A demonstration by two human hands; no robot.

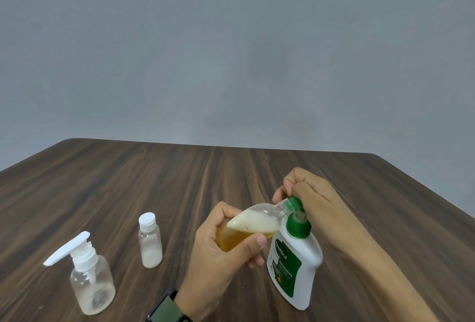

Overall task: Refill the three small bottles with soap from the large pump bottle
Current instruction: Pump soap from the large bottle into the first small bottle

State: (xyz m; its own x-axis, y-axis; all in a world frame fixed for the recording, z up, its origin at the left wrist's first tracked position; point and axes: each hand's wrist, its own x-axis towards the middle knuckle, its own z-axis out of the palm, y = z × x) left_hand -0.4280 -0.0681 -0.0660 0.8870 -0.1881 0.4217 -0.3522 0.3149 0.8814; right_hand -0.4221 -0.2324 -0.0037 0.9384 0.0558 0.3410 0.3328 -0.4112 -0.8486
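Tilting a small clear bottle [246,226] so its open neck meets the green spout of the large soap bottle [295,265], the left hand [218,252] wraps its fingers round the body, likely to catch soap without spills. The right hand [313,198] curls its fingers on the pump top, seemingly pressing. Amber soap under white foam fills about half. Left of the soap bottle on the worktop [180,180] stand a capped bottle [150,240] and a pump-topped bottle [90,278], both nearly empty.

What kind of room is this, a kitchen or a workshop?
Hard to say; probably a plain indoor room set up for the task. All that shows is a dark wood-grain table, a bare grey wall and soap bottles.
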